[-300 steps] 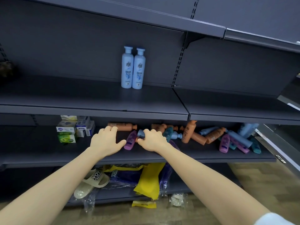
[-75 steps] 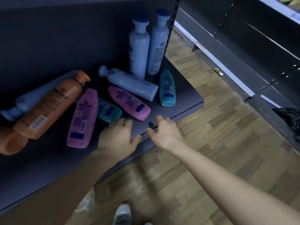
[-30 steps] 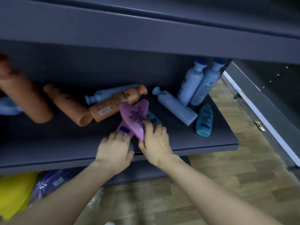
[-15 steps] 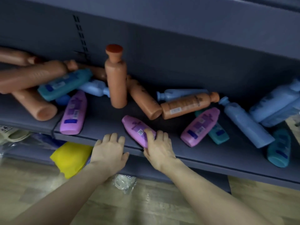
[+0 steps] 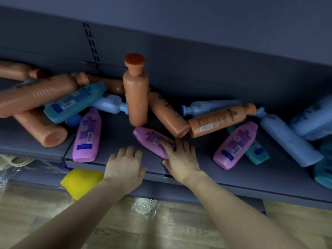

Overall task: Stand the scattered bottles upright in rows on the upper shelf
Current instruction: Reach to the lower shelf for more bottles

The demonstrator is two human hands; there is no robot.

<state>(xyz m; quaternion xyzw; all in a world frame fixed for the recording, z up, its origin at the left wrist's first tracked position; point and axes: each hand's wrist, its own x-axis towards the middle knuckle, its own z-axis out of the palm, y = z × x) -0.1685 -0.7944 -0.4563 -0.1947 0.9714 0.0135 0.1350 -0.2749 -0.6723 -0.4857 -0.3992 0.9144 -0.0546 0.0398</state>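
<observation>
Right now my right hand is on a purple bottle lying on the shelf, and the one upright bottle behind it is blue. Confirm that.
One thing is wrong: the upright bottle is orange with a darker cap, not blue, as the head view shows. The rest stands: your right hand is on a purple bottle lying on the shelf, and the upright bottle stands behind it.

Left hand [image 5: 124,164], right hand [image 5: 181,159] were bare. Left forearm [image 5: 86,209], right forearm [image 5: 233,203] likewise bare, wrist to frame edge. Wrists narrow; forearms broadened toward camera. Knuckles showed faintly. Fingernails too blurred to tell.
</observation>
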